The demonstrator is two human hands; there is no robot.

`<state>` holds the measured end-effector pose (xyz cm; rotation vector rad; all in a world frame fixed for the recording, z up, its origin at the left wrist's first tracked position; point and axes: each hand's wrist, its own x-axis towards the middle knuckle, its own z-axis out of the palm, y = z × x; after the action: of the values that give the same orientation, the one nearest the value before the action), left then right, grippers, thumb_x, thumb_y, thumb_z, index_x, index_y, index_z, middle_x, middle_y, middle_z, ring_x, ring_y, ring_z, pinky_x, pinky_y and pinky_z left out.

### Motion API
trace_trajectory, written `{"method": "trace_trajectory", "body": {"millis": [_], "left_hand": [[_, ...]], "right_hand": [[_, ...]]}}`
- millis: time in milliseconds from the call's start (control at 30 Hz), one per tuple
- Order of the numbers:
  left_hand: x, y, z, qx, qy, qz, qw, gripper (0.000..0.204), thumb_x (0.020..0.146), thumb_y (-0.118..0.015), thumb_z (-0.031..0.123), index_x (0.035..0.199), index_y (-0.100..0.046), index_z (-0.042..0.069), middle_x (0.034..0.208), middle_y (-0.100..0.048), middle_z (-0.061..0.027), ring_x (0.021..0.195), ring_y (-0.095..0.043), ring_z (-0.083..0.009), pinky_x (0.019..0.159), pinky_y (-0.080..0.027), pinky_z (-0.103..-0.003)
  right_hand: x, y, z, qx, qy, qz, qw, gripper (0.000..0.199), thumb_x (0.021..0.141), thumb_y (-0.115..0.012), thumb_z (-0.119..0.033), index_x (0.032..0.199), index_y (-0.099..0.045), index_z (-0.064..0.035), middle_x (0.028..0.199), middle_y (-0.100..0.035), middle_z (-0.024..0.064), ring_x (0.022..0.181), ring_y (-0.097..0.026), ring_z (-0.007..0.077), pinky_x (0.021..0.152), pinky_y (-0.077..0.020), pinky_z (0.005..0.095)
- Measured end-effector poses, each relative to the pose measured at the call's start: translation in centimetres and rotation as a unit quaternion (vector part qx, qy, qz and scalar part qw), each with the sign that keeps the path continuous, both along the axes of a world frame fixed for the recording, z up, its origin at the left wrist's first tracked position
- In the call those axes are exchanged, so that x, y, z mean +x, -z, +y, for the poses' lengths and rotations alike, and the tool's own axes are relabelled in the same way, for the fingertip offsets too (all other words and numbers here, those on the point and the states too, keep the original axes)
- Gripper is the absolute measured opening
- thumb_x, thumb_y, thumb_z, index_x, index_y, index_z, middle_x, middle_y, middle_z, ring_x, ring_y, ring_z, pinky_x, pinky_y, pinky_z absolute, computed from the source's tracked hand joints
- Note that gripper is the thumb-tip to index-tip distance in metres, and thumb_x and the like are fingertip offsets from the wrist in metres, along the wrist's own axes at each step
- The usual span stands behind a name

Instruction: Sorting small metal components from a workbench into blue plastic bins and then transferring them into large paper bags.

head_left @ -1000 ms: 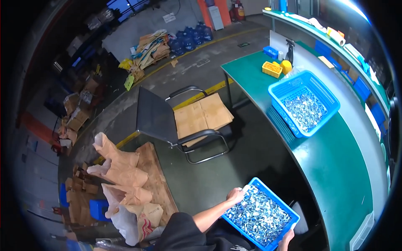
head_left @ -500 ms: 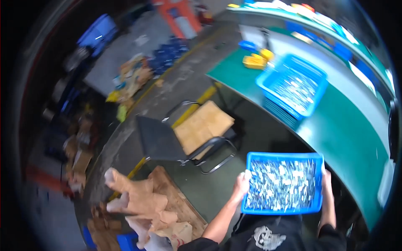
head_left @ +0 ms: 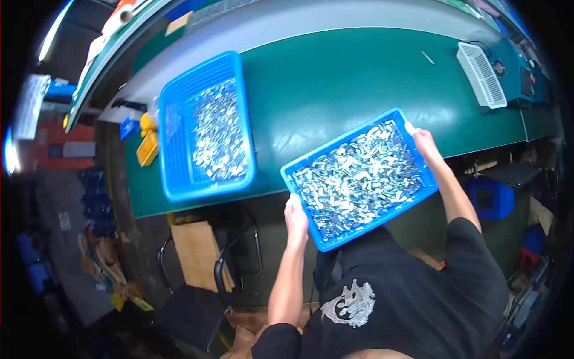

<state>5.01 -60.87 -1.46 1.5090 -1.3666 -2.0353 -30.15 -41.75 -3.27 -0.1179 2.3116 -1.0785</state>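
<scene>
Between my two hands is a shallow blue plastic tray, full of small shiny flat metal-looking pieces. My left hand grips its near-left side, and my right hand holds the far-right corner area, with fingertips covered in white. The tray is turned at an angle, its far edge over the front of the green table. Left of it, a larger blue basket stands on the table, partly filled with similar small pieces. What lies under the tray is hidden.
Yellow containers and a small blue bin sit left of the basket. A white slotted basket and a teal machine are at the table's right end. A black chair with cardboard stands at lower left.
My view has swung to the right, facing the table more squarely. The held tray is now tilted round and overlaps the table's front edge. Both hands still grip it.
</scene>
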Motion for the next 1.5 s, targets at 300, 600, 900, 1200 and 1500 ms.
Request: {"method": "trace_trajectory", "body": {"millis": [300, 600, 900, 1200, 1500], "left_hand": [[-9.7, 5.3, -9.2, -0.129, 0.098, -0.262, 0.951, 0.056, 0.093, -0.032, 0.046, 0.099, -0.056, -0.004, 0.095, -0.06, -0.0221, 0.091, -0.057, -0.0372, 0.078, -0.042, -0.042], [-13.8, 6.0, -16.1, -0.217, 0.058, -0.303, 0.926, 0.041, 0.087, -0.049, 0.037, 0.093, -0.056, -0.003, 0.09, -0.058, -0.0255, 0.088, -0.056, -0.0403, 0.075, -0.042, -0.044], [-0.3, -0.1, -4.8, -0.204, 0.079, -0.189, 0.957, 0.035, 0.086, -0.054, 0.031, 0.109, -0.056, 0.005, 0.104, -0.058, -0.0173, 0.092, -0.059, -0.0299, 0.078, -0.045, -0.037], [23.7, 4.5, 11.0, -0.054, -0.288, -0.336, 0.895, 0.042, 0.086, -0.048, 0.045, 0.098, -0.061, 0.007, 0.094, -0.063, -0.0175, 0.091, -0.057, -0.0366, 0.077, -0.046, -0.043], [35.9, 12.1, 26.8, 0.023, -0.444, -0.294, 0.846, 0.05, 0.084, -0.045, 0.05, 0.107, -0.059, 0.007, 0.104, -0.06, -0.0187, 0.098, -0.056, -0.0352, 0.082, -0.045, -0.041]], "right_hand": [[-6.3, 4.6, -6.2, 0.085, 0.014, 0.016, 0.996, 0.033, 0.079, -0.044, -0.016, 0.098, -0.057, 0.0082, 0.083, -0.061, 0.0118, 0.075, -0.056, 0.019, 0.067, -0.0426, 0.0332], [-11.1, 5.7, -16.7, 0.148, -0.009, 0.173, 0.974, 0.033, 0.078, -0.052, -0.024, 0.095, -0.06, 0.0031, 0.085, -0.063, 0.0188, 0.08, -0.061, 0.0301, 0.071, -0.0457, 0.0375], [6.5, -3.6, -22.1, -0.178, -0.168, 0.43, 0.869, 0.031, 0.087, -0.056, -0.014, 0.11, -0.053, 0.0063, 0.109, -0.055, 0.0202, 0.105, -0.05, 0.0299, 0.092, -0.0371, 0.0394], [38.4, -10.5, -24.1, -0.455, -0.6, 0.189, 0.63, 0.029, 0.073, -0.064, -0.002, 0.099, -0.052, -0.0033, 0.102, -0.05, 0.0164, 0.094, -0.049, 0.0315, 0.085, -0.0391, 0.0389], [60.8, -5.1, -16.7, -0.285, -0.757, 0.02, 0.588, 0.022, 0.076, -0.065, -0.01, 0.094, -0.058, -0.0009, 0.076, -0.051, 0.0068, 0.063, -0.049, 0.0165, 0.061, -0.0437, 0.0281]]}}
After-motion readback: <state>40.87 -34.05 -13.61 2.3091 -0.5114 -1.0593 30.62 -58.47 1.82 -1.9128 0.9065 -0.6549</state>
